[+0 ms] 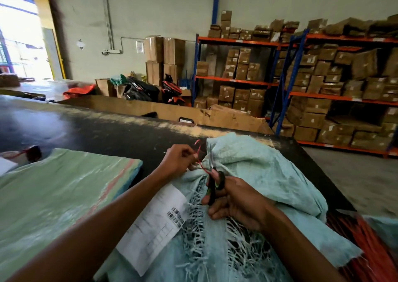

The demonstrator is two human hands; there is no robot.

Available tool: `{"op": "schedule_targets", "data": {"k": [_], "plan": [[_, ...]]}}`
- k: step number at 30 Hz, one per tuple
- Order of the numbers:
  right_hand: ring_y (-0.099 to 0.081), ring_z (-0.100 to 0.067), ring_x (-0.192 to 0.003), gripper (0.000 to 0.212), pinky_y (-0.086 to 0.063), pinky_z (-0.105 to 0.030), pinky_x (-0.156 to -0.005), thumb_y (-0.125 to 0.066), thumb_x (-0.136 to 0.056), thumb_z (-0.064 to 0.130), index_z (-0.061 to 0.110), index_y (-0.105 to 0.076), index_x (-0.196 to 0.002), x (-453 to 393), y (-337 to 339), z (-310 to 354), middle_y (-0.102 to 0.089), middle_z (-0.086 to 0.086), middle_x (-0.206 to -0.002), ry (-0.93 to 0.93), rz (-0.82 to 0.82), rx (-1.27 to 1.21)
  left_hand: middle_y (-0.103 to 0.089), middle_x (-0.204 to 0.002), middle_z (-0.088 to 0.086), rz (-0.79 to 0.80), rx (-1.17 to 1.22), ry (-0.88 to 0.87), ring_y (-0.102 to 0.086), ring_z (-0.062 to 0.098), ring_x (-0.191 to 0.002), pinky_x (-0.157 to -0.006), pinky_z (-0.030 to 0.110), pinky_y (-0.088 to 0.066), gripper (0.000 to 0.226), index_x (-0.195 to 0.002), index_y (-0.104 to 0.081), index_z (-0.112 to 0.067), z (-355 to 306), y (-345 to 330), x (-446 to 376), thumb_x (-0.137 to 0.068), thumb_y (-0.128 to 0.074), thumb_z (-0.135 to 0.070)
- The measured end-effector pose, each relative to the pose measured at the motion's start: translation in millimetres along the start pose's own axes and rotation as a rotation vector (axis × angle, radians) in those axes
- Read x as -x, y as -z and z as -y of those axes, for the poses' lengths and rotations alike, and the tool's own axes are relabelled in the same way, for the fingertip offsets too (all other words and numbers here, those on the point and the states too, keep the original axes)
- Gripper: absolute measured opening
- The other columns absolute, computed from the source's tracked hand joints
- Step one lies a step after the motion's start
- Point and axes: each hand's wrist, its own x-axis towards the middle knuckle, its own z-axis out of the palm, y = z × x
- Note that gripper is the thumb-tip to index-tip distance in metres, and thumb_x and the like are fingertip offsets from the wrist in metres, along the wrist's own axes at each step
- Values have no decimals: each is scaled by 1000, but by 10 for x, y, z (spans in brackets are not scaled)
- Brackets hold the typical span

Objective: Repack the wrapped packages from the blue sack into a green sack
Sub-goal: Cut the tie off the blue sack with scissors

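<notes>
Blue sack (247,174): lies on the black table (86,129), right of centre and near me, its gathered neck pointing to the far side and bound with a red tie (199,154).
Green sack (53,195): flat and folded at the near left, well apart from the neck, not yet in use.
My left hand (178,160): fingers pinch the red tie and draw it leftward and up from the knot.
Paper label (155,225): white sheet on the blue sack's near side, with a barcode at its right end; the print is too small to read.
Scissors (213,183): black handles gripped in my right hand (239,202), blades pointing away from me into the neck, just right of the tie.
Key relation: the tie runs across the blade line, between my two hands; the right hand is nearer the knot.
Step in hand: I judge it to be cutting the tie; no packages out yet.
Risk: frayed weave beside the blades could snag.
</notes>
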Motion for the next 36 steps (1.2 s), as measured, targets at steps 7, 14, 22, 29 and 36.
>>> {"op": "schedule_targets", "data": {"k": [7, 14, 22, 29, 36], "plan": [[-70, -30, -64, 72, -57, -33, -58, -60, -65, 73, 10, -52, -99, -39, -123, -12, -71, -22, -86, -115, 95, 31, -67, -71, 6, -13, -12, -46, -66, 10, -48, -44, 18, -49, 11, -81, -59, -13, -50, 30, -53, -92, -58, -15], [-68, -26, -54, 74, -54, -27, -51, -61, -61, 71, 8, -51, -98, -93, -275, 4, -71, -19, -77, -100, -18, 56, -62, -76, 4, -18, -57, -136, -62, 16, -59, -48, 25, -53, 10, -86, -52, -16, -49, 63, -59, -96, -50, -16], [-67, -25, -51, 74, -55, -28, -48, -66, -63, 67, 6, -53, -102, -162, -373, -70, -70, -18, -73, -42, -130, 69, -61, -72, 3, -8, 81, -138, -62, 11, -50, -45, 23, -52, 16, -85, -46, -26, -62, 84, 40, -98, -45, -17], [-67, -26, -51, 65, -55, -28, -49, -64, -70, 62, 5, -53, -99, -188, -408, -67, -69, -18, -73, 19, -162, 135, -61, -67, 8, -48, 238, -99, -64, 13, -49, -51, 34, -58, 14, -85, -47, -18, -70, 115, 171, -99, -44, -17], [-65, -20, -46, 57, -54, -26, -46, -61, -75, 54, 4, -52, -100, -226, -416, -40, -69, -13, -68, 32, -149, 194, -61, -61, 10, -90, 293, -144, -61, 10, -48, -48, 21, -53, 11, -91, -49, -7, -76, 152, 319, -99, -44, -14]]}}
